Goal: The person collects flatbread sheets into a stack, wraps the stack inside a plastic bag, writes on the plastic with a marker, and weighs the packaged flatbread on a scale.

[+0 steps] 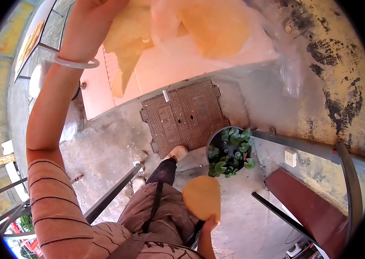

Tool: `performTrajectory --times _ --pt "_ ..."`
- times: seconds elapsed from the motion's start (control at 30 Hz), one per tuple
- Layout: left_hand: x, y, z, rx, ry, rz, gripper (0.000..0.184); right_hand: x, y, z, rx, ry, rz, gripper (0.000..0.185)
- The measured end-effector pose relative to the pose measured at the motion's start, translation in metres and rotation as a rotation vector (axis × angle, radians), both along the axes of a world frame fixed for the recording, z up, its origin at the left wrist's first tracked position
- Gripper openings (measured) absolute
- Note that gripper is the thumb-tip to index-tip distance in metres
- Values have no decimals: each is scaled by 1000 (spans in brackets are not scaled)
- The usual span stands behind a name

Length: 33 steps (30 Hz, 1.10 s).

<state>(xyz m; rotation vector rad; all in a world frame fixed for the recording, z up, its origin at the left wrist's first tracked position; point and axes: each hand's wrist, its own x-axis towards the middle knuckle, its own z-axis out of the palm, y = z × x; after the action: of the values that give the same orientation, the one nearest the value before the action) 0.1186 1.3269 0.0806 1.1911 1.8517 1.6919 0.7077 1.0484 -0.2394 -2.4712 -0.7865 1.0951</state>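
My right hand grips the lower edge of a tan, half-round flat sheet, which hangs beside my lap. What it is made of I cannot tell. My left arm, with a white bangle at the wrist, reaches up over a pink-topped table. My left hand is cut off by the top edge of the view, so its fingers are hidden. Yellow-tan thin sheets lie on the table near it, partly under clear plastic film.
The pink-white table stands in front of me. Below are a brown manhole cover and a pot of green plants. Metal bars stand to the left; a dark red board and stained wall are at right.
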Motion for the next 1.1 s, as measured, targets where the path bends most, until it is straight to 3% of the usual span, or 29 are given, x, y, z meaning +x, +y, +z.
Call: performTrajectory --times 0.03,0.1,0.2,0.3,0.37,0.47,0.53,0.6,0.7,0.77,0.8,0.9,1.0,1.03,1.07,1.1 --pt "25 5 13 15 -69 -84 28 2 -3 -4 40 -6 38 49" --pt "49 15 29 303 -278 -467 43 -8 4 7 -5 -45 62 49" --pt "102 24 50 392 -235 -170 46 -8 2 8 0 -5 -9 48" --pt "84 42 46 449 -377 -268 41 9 -10 -10 71 54 1 46" --pt "54 73 17 460 -445 -252 37 9 -8 -12 48 41 -3 46" --pt "-3 127 -68 402 -459 -1 27 5 -3 -15 40 23 -22 47" --pt "-20 148 -107 351 -694 54 29 5 -2 -15 9 -10 -5 48" --pt "-47 162 -170 68 -718 180 32 7 2 -12 -57 -61 57 48" --pt "-33 129 -191 -67 -384 249 30 0 8 -2 12 10 36 48" --pt "-48 98 -199 36 -34 240 27 3 7 -3 30 -14 14 47" --pt "-62 83 -200 11 10 288 23 4 9 -3 39 -28 5 46" --pt "-132 44 -220 90 -66 609 17 -3 24 21 -11 -89 72 44" --pt "-222 -2 -269 -324 357 1020 31 -9 39 44 -58 -93 48 44" --pt "-225 -3 -255 -501 9 1083 36 -9 43 48 -35 -104 67 44" --pt "-283 -16 -307 -548 -140 1063 40 -6 44 49 -14 -117 85 44" --pt "-268 -14 -281 -522 -371 963 37 1 43 51 5 -132 105 44"
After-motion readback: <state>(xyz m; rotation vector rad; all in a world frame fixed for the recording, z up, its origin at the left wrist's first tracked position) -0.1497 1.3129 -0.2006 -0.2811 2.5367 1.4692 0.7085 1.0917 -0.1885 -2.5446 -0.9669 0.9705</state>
